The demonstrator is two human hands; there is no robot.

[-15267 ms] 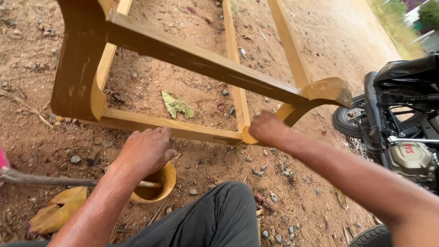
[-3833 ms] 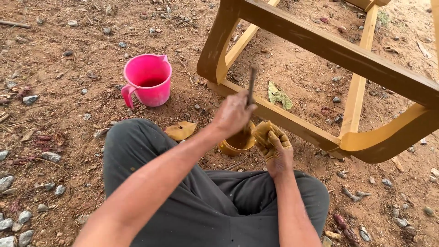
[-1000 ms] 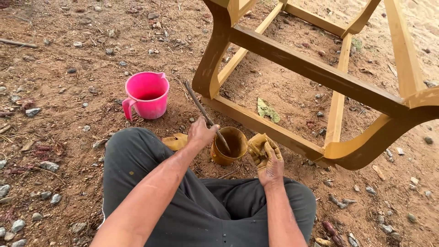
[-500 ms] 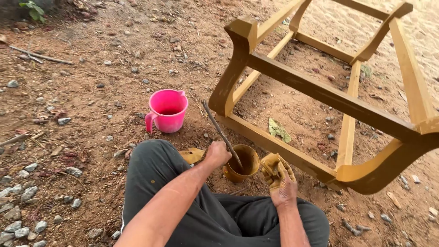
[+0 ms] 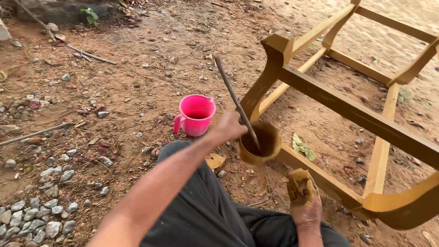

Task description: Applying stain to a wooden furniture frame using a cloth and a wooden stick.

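Note:
My left hand (image 5: pixel 228 128) is closed around a thin dark stick (image 5: pixel 231 93) whose lower end sits inside a small round bowl (image 5: pixel 261 142) of brown-yellow stain. The bowl tilts toward me and touches my fingers at its rim. My right hand (image 5: pixel 305 211) grips a yellow-stained rag (image 5: pixel 298 185) just in front of my knee, close to the lower rail of an overturned wooden chair frame (image 5: pixel 356 114) coated in yellow-brown stain. A pink plastic jug (image 5: pixel 195 114) stands on the dirt left of the bowl.
I sit on bare reddish dirt with my dark trousers (image 5: pixel 206 215) in the foreground. Grey pebbles (image 5: pixel 41 215) lie at the lower left, sticks (image 5: pixel 87 55) at the upper left, and a dry leaf (image 5: pixel 302 147) lies beside the frame's rail.
The bowl has come up from the ground and tilted toward me with the stick still in it. My right hand with the rag has moved away from the bowl, lower right.

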